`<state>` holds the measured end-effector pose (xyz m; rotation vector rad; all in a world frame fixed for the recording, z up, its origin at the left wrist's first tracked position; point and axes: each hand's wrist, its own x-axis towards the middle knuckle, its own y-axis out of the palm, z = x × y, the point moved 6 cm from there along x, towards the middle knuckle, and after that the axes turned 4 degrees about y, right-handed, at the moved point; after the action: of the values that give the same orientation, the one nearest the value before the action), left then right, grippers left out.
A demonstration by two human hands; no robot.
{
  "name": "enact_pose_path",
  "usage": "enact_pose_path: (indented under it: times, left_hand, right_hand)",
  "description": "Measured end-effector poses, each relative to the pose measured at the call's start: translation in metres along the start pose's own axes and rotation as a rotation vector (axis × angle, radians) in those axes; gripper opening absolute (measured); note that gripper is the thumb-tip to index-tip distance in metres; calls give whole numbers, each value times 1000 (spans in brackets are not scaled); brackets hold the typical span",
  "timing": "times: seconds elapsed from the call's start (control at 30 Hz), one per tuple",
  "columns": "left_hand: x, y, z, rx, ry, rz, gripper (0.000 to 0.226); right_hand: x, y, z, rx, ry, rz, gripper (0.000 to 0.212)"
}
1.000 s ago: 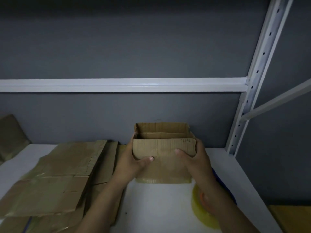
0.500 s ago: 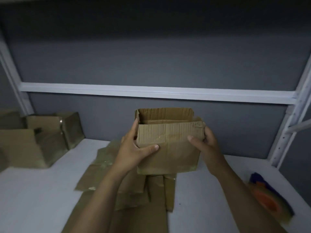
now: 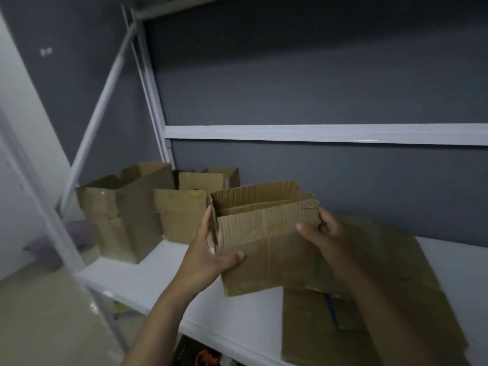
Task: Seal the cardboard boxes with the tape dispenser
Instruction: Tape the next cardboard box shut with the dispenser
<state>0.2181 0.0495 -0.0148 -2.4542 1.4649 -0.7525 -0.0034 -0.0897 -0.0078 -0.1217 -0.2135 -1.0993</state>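
Note:
A small open-topped cardboard box [image 3: 266, 249] hangs in the air over the white shelf [image 3: 158, 281], held between both hands. My left hand [image 3: 208, 257] grips its left end, thumb across the front face. At its right end my right hand [image 3: 324, 239] holds on, thumb on the front and fingers behind. The box's top flaps stand up and a strip of tape shows along its bottom edge. No tape dispenser is in view.
Two open cardboard boxes, a large one [image 3: 124, 207] and a smaller one [image 3: 190, 204], stand at the shelf's back left. Flattened cardboard sheets [image 3: 369, 299] lie on the shelf to the right. White rack posts [image 3: 148, 83] rise at the left; dark items sit on the shelf below.
Both hands have carried the small box leftward and the view has swung left with them. The tape dispenser at the right has left the view; the left boxes now sit close.

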Motion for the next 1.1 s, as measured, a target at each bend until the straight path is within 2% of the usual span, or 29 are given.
enact_pose_path:
  times: [0.2, 0.27, 0.37, 0.63, 0.7, 0.77, 0.87, 1.03, 1.1]
  left_hand:
    - [-1, -87, 73, -17, -86, -37, 121]
    - [5, -108, 90, -4, -99, -40, 121]
    - [18, -130, 107, 7, -85, -50, 105]
    - [73, -177, 149, 170, -103, -74, 69]
    - [82, -189, 160, 221, -95, -116, 78]
    - [87, -199, 170, 291, -112, -139, 99]
    - [92, -208, 175, 358, -32, -132, 115]
    - [89, -214, 179, 701, 164, -98, 90]
    - [90, -216, 183, 755, 174, -65, 91]
  right_hand:
    - [37, 110, -40, -146, 88, 176, 58]
    - [51, 141, -53, -192, 105, 203, 61]
    - [66, 181, -70, -247, 105, 227, 51]
    - [100, 238, -90, -377, 100, 198, 64]
    - [104, 251, -92, -414, 89, 183, 68]
    - [105, 262, -95, -479, 76, 151, 71]
    - [101, 278, -93, -521, 59, 82, 77]
    - [85, 306, -85, -644, 51, 63, 76]
    - [80, 315, -82, -706, 39, 51, 72]
